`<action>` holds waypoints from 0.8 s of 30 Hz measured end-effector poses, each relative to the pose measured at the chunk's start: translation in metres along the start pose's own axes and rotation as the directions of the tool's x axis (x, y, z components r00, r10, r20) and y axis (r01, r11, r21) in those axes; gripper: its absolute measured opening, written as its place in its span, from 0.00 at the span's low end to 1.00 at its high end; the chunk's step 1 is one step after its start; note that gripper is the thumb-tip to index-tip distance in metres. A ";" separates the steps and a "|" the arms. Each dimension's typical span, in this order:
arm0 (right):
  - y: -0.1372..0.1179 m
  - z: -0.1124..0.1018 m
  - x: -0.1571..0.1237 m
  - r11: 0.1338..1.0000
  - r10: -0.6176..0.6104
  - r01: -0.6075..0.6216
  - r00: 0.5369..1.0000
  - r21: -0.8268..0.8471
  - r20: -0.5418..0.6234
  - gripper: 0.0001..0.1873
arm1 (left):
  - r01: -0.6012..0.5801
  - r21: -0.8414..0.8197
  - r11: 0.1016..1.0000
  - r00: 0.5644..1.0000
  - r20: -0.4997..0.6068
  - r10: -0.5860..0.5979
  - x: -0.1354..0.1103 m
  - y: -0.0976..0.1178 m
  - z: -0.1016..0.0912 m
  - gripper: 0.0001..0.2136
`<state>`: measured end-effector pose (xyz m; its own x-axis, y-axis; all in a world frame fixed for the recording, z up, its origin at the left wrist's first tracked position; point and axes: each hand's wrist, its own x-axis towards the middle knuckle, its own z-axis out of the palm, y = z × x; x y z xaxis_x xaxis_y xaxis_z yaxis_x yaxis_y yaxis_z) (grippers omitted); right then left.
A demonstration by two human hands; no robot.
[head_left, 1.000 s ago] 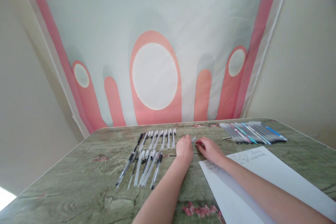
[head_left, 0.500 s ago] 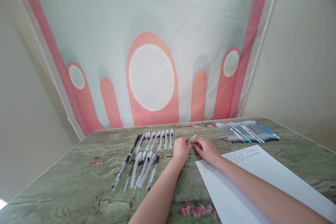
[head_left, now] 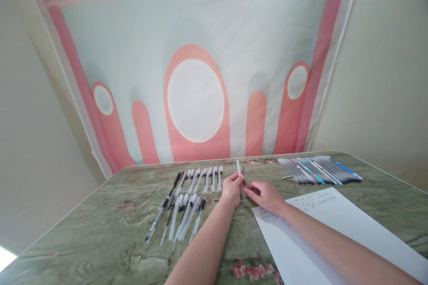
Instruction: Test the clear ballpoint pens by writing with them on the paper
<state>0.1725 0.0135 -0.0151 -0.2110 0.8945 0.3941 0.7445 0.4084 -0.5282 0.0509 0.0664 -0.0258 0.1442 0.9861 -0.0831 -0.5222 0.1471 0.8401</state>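
Green wood-grain table (head_left: 100, 231), pink-and-white backdrop (head_left: 195, 75)

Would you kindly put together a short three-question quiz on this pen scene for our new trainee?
1. True or false: the arm of the right hand lies across the white paper sheet.
2. What do the fingers of the left hand hold pointing upward? A) a clear pen piece B) a pair of scissors C) a cup
3. Fill the gap: the coloured pens lie to the ____ of both hands.

Key: 1 true; 2 A; 3 right.
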 end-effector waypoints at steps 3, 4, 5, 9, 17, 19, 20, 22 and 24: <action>-0.002 0.001 -0.001 1.000 0.002 -0.002 1.000 -0.014 0.006 0.17 | 0.022 -0.059 0.998 1.000 -0.021 -0.023 -0.001 -0.003 0.003 0.16; -0.002 0.001 -0.001 1.000 0.002 -0.002 1.000 -0.017 0.007 0.16 | 0.032 -0.070 0.997 0.999 -0.023 -0.034 -0.002 -0.004 0.003 0.17; -0.001 0.002 0.000 1.000 0.004 -0.004 1.000 -0.020 0.008 0.15 | 0.041 -0.078 0.996 0.999 -0.021 -0.043 -0.002 -0.005 0.004 0.18; 0.003 0.004 0.001 0.999 0.046 -0.046 0.999 -0.014 -0.004 0.13 | 0.034 -0.093 0.995 0.999 -0.020 -0.036 -0.004 -0.007 0.007 0.16; 0.010 0.005 0.003 0.977 0.080 -0.065 0.995 0.203 -0.066 0.13 | -0.143 -0.268 0.953 0.985 -0.130 0.111 0.002 0.012 -0.001 0.06; 0.012 0.006 0.003 0.975 0.067 -0.041 0.991 0.218 -0.115 0.13 | -0.232 -0.274 0.933 0.965 -0.185 0.185 0.004 0.019 -0.006 0.05; 0.014 0.006 0.004 0.977 0.053 -0.020 0.987 0.211 -0.150 0.13 | -0.273 -0.267 0.924 0.951 -0.216 0.219 0.005 0.022 -0.009 0.05; 0.016 0.007 0.005 0.981 0.018 0.024 0.976 0.191 -0.218 0.13 | -0.342 -0.236 0.910 0.919 -0.286 0.271 0.008 0.028 -0.015 0.05; 0.018 0.007 0.005 0.983 -0.005 0.052 0.964 0.174 -0.264 0.14 | -0.392 -0.206 0.896 0.887 -0.344 0.309 0.010 0.032 -0.021 0.05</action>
<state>0.1807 0.0268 -0.0280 -0.0395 0.8128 0.5813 0.6107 0.4801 -0.6297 0.0181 0.0824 -0.0112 -0.3228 0.9465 0.0015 -0.6981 -0.2391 0.6749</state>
